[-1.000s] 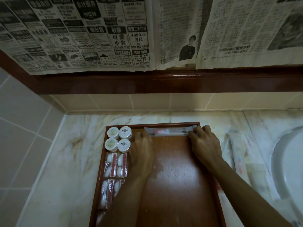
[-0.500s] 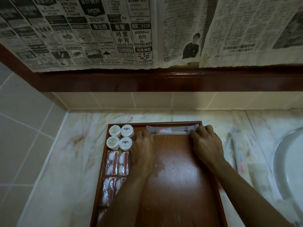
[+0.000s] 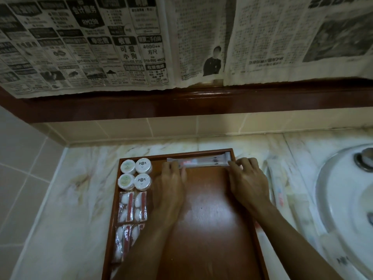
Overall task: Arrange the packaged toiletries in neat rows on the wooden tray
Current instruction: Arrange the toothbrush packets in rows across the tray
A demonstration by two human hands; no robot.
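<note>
Long clear sachet [image 3: 198, 162]: lies flat w/ long axis left-right, parallel to and just beside far rim of wooden tray [image 3: 214, 229]; right end near far-right corner.
Left hand [image 3: 171, 190]: fingers curled down onto sachet's left end, pressing it; exact grip can't tell.
Right hand [image 3: 247, 178]: fingertips pinch sachet's right end.
Tray contents, left column: 4 round white tubs [image 3: 135, 175] in 2x2 block at far-left corner; nearer, two rows of clear packets w/ white pieces and red strips [image 3: 133, 207], long axes near-far, nearest row partly hidden by left forearm.
Tray sits on marble counter [image 3: 66, 199]. More clear packets [image 3: 279, 190] on counter right of tray. White basin [image 3: 347, 199] at far right. Newspaper sheets [image 3: 121, 41] hang above wooden ledge.
</note>
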